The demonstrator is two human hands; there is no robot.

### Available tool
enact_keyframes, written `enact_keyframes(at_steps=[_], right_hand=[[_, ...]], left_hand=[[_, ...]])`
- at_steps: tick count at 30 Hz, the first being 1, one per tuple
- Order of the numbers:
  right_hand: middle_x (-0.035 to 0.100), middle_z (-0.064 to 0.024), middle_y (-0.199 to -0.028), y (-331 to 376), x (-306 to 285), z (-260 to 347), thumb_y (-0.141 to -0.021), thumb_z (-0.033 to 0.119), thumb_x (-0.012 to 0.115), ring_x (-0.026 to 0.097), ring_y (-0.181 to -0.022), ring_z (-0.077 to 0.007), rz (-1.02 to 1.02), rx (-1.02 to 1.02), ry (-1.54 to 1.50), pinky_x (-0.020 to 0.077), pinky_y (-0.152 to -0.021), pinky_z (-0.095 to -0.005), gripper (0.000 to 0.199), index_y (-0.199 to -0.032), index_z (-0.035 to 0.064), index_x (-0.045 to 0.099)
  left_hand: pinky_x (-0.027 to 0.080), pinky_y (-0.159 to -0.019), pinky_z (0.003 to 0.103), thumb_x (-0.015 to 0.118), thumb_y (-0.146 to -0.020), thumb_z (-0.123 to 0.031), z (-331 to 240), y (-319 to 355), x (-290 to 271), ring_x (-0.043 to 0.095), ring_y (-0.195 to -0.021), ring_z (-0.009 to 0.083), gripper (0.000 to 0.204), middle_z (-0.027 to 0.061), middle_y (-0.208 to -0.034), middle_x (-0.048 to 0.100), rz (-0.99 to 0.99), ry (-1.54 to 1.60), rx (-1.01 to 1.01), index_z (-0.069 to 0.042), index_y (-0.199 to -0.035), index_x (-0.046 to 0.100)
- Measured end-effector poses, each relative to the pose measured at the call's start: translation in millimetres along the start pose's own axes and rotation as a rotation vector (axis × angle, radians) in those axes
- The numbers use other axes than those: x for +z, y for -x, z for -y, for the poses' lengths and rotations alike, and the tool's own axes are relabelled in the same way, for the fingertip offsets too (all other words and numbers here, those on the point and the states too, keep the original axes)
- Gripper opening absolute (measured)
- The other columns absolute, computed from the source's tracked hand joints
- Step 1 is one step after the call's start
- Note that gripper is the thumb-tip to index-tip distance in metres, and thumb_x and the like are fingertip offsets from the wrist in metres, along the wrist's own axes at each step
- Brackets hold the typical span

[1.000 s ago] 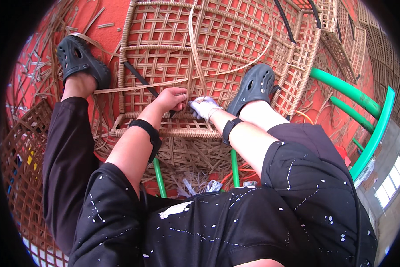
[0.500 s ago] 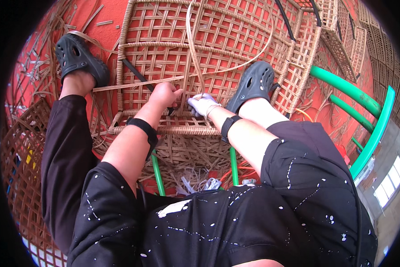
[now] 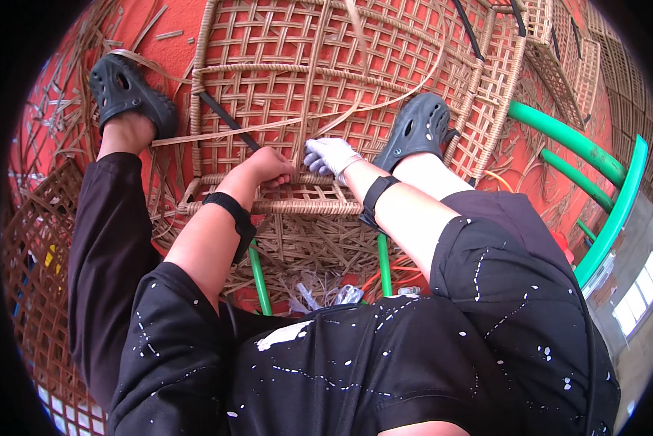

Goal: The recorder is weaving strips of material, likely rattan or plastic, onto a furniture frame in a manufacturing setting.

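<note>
A woven rattan panel lies tilted in front of me, its near rim a thick wrapped bar. My left hand, bare with a black wristband, is closed on a thin rattan strand that rises over the weave. My right hand, in a pale glove with a black wristband, pinches the weave right beside it at the rim. Long loose strands curve across the panel. My feet in dark clogs rest at the panel's left and on its right part.
A green metal frame curves at the right, and two green legs stand under the panel. Rattan offcuts litter the red floor at left. More woven panels lie at the far left and top right.
Both hands have shifted slightly along the panel's near rim, the left one pulling the strand upright; the loose strands over the weave have moved with it.
</note>
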State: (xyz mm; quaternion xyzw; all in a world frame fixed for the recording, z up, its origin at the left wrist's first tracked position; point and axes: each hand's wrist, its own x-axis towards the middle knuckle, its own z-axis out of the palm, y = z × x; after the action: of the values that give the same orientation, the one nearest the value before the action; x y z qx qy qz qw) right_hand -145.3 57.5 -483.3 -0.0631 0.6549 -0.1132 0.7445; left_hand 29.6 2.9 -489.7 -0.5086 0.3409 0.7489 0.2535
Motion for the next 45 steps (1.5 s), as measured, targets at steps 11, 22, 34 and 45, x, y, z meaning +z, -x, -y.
enact_keyframes(at_steps=[11,22,34,45], right_hand=[[0.065,-0.0053,-0.073,-2,-16,-11,-0.088,0.031,0.055,0.06,-0.06,-0.0124,0.007,-0.154,0.602,0.0493,-0.058,-0.0271,0.03,-0.086,0.0037,0.066],[0.064,-0.0151,-0.101,98,20,-11,-0.088,0.049,0.04,0.06,-0.097,-0.0324,-0.024,-0.484,1.209,0.0461,-0.086,-0.0421,0.046,-0.106,0.0142,0.063],[0.068,-0.0114,-0.087,122,28,-12,-0.077,0.042,0.064,0.066,-0.086,-0.0281,-0.09,-0.568,1.544,0.0487,-0.076,-0.0396,0.036,-0.091,0.0095,0.066],[0.067,-0.0079,-0.074,113,20,-31,-0.078,0.033,0.057,0.065,-0.073,-0.0259,-0.184,-0.808,1.578,0.0459,-0.069,-0.0385,0.023,-0.075,0.0136,0.069]], left_hand=[[0.041,-0.093,0.03,0.046,-0.095,-0.041,-31,44,-20,0.057,-0.104,0.0143,0.044,0.0069,-0.104,0.065,0.247,-0.027,0.314,-0.001,-0.1,0.064],[0.037,-0.049,0.027,0.051,-0.089,-0.028,-27,35,59,0.046,-0.048,0.0122,0.032,0.0007,-0.056,0.048,-0.267,0.688,0.407,-0.007,-0.066,0.056],[0.03,-0.042,0.028,0.049,-0.091,-0.029,-11,61,99,0.038,-0.042,0.0097,0.041,-0.002,-0.047,0.043,-0.676,0.341,0.472,-0.005,-0.057,0.054],[0.028,-0.044,0.027,0.049,-0.093,-0.032,-23,97,120,0.036,-0.043,0.0087,0.044,-0.0031,-0.048,0.043,-0.629,0.343,0.462,-0.007,-0.057,0.052]])
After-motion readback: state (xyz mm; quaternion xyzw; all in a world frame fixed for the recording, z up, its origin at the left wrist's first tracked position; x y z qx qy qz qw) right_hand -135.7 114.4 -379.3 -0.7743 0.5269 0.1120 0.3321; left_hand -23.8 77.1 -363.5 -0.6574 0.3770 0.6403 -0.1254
